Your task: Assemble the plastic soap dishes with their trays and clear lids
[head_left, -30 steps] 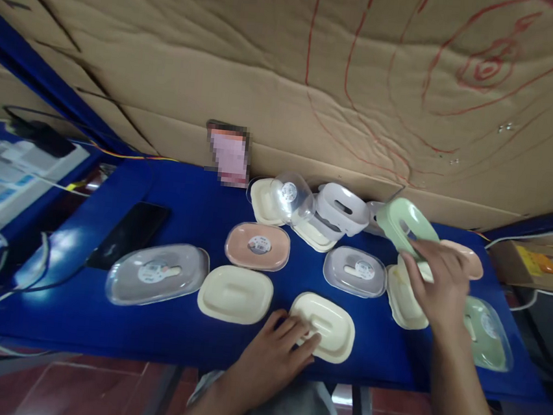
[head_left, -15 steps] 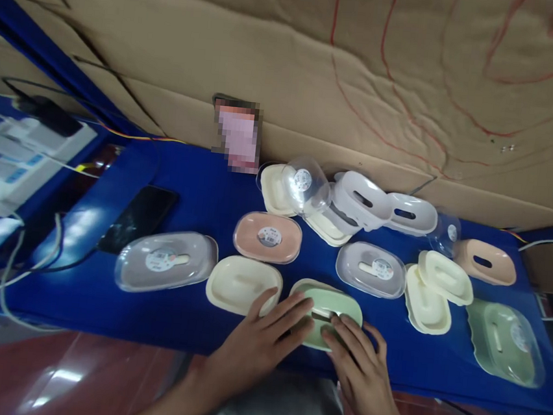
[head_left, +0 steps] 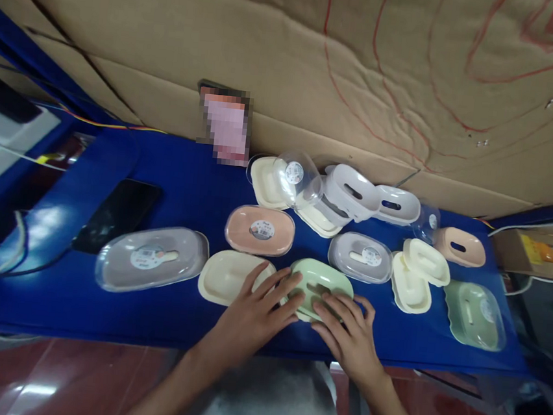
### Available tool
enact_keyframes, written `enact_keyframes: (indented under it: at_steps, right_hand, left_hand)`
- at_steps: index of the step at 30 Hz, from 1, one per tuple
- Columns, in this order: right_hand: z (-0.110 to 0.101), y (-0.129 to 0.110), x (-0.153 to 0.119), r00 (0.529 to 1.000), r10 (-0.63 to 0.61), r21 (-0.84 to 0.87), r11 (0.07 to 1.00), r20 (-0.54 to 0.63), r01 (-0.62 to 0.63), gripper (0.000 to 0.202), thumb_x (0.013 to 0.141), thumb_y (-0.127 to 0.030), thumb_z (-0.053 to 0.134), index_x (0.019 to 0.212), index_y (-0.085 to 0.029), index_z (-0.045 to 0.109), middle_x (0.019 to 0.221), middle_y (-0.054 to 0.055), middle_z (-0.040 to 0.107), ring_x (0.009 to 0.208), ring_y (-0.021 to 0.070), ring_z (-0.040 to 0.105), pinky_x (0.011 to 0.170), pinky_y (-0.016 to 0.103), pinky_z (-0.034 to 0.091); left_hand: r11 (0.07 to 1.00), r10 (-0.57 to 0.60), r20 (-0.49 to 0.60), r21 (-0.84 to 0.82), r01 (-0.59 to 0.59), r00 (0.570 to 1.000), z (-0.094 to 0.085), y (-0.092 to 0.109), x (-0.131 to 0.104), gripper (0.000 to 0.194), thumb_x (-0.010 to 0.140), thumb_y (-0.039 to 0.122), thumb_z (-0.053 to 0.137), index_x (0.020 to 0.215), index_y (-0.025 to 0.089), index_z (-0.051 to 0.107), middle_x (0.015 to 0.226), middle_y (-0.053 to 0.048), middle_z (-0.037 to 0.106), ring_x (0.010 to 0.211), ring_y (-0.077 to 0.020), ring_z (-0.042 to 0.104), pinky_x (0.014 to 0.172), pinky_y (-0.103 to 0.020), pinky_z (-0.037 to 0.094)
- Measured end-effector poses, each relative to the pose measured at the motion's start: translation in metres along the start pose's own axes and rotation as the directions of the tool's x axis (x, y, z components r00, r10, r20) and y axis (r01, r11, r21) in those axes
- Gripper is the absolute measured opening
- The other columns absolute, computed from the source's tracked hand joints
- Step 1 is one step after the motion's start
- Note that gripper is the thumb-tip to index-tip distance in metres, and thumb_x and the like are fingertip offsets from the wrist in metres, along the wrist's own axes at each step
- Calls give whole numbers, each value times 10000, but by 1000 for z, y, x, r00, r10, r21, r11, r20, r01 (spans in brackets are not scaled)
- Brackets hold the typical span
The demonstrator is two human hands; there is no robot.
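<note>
A light green soap dish [head_left: 327, 279] with a slot in its floor lies near the table's front edge. A little of a cream rim [head_left: 302, 315] shows beneath it. My left hand [head_left: 260, 304] grips its left end, fingers apart over the rim. On the right front side, my right hand [head_left: 348, 322] holds it with fingertips reaching inside. My fingers hide much of the dish's front. Beside my left hand lies a cream dish [head_left: 224, 274], its right end partly covered by my fingers.
On the blue table [head_left: 158, 317] sit a lidded grey soap box [head_left: 124, 264], a pink one [head_left: 281, 237], another grey one [head_left: 344, 266] and a lidded green one [head_left: 473, 327]. Grey dishes [head_left: 352, 179] are piled behind. A black phone [head_left: 119, 212] lies left; cardboard [head_left: 176, 35] stands behind.
The camera view has shifted. The green dish looks differently seated, with less cream rim showing behind it. Both hands remain on it, with fingers slightly shifted.
</note>
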State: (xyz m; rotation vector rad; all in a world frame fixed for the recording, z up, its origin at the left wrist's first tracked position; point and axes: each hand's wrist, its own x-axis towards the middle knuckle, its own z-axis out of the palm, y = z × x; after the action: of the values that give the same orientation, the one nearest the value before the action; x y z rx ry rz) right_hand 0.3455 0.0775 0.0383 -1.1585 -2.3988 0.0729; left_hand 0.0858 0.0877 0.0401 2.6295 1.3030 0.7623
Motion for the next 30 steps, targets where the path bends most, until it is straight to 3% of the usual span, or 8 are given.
enact_keyframes:
  at_steps: [6, 10, 14, 17, 19, 22, 26, 30]
  right_hand:
    - [1, -10, 7, 991, -75, 57, 996, 111, 69, 246, 1101, -228, 583, 1318, -234, 698, 1376, 61, 752, 1339, 205, 660, 1281, 454, 260]
    - [-22, 2, 17, 971, -164, 69, 986, 173, 154, 315, 1103, -220, 565, 1407, -228, 649, 1421, 61, 726, 1380, 213, 640, 1301, 482, 275]
    - [-67, 48, 61, 987, -163, 61, 985, 9, 163, 444, 1053, -108, 559, 1473, -243, 610, 1400, 87, 734, 1350, 243, 662, 1183, 482, 453]
    - [-78, 77, 116, 993, -113, -31, 993, -38, 112, 409, 1078, -166, 533, 1458, -280, 630, 1431, 82, 711, 1370, 289, 644, 1136, 511, 498]
    - [-65, 77, 154, 993, -111, -95, 990, -28, 108, 372, 1103, -283, 542, 1467, -273, 618, 1483, 100, 672, 1405, 320, 612, 1166, 565, 473]
    - [-24, 55, 196, 987, -151, -175, 972, 49, 158, 581, 1039, -443, 676, 1552, -213, 529, 1642, 179, 501, 1537, 421, 445, 1257, 731, 291]
    - [25, 34, 227, 986, -148, -202, 966, 82, 162, 546, 1082, -397, 619, 1536, -107, 530, 1659, 223, 456, 1550, 465, 397, 1285, 770, 76]
    - [13, 40, 218, 986, -137, -165, 975, 94, 151, 464, 1101, -386, 573, 1468, -104, 602, 1579, 202, 562, 1517, 411, 472, 1299, 646, 287]
  left_hand:
    - [1000, 17, 14, -1, -17, 1000, 1, -4, -11, 160, 1012, 269, 712, 1169, 237, 708, 1302, -32, 747, 1377, -249, 597, 1358, -522, 154]
    - [999, -17, -5, -29, 17, 1000, -4, -1, -15, 215, 1032, 242, 667, 1246, 239, 689, 1345, -41, 729, 1383, -243, 593, 1344, -518, 197]
    - [992, -122, -56, -38, 120, 991, -21, -5, -26, 323, 1030, 183, 606, 1348, 231, 644, 1451, -105, 668, 1399, -261, 585, 1294, -547, 304]
    - [977, -209, -63, 39, 211, 976, -28, -13, -43, 323, 987, 137, 589, 1290, 218, 666, 1444, -122, 670, 1392, -312, 589, 1256, -610, 349]
    - [969, -233, -35, 78, 235, 972, -27, -15, -53, 333, 974, 137, 584, 1285, 218, 671, 1474, -124, 654, 1403, -333, 582, 1230, -624, 382]
    - [964, -250, -11, 92, 250, 968, -22, -9, -59, 385, 984, 131, 568, 1351, 214, 652, 1548, -132, 602, 1441, -340, 555, 1200, -611, 422]
    - [965, -252, -74, 60, 257, 965, -17, 7, -54, 428, 1005, 146, 594, 1423, 231, 629, 1573, -124, 585, 1477, -322, 530, 1260, -596, 358]
    - [986, -166, -110, 11, 169, 980, -18, 16, -45, 425, 1013, 167, 638, 1429, 255, 627, 1541, -104, 612, 1450, -285, 557, 1306, -573, 306]
